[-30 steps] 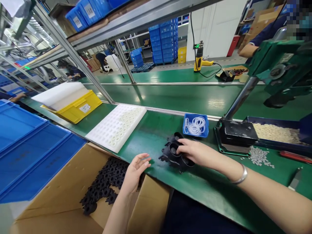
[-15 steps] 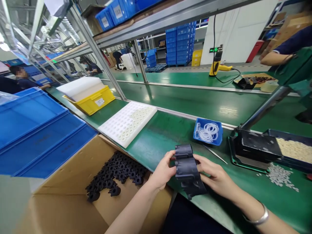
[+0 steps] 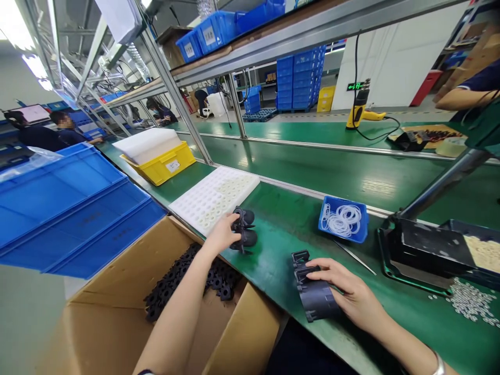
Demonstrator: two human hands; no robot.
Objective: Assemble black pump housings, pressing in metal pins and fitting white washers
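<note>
My left hand (image 3: 222,238) is closed on a black plastic part (image 3: 247,238) with two rounded lobes, at the near right corner of a white foam tray (image 3: 191,200) that holds pale rings. To the right, my right hand (image 3: 353,291) grips another black plastic part (image 3: 315,299), with curved walls and notched edges, at the bench's front edge. The fingers lie over its top, and the thumb is partly hidden. Below my left forearm, an open cardboard box (image 3: 242,333) contains many small black parts (image 3: 172,286).
A blue bin (image 3: 363,237) of white rings stands beyond my right hand, with tweezers (image 3: 355,258) beside it. A black-based stand (image 3: 425,250) and scattered small rings (image 3: 471,302) are at right. Blue crates (image 3: 70,187) and a yellow bin (image 3: 158,174) lie left.
Both hands were together on black plastic. Now they are apart, each with a black part; my left hand has moved left towards the foam tray, my right slightly down. The view has shifted a little.
</note>
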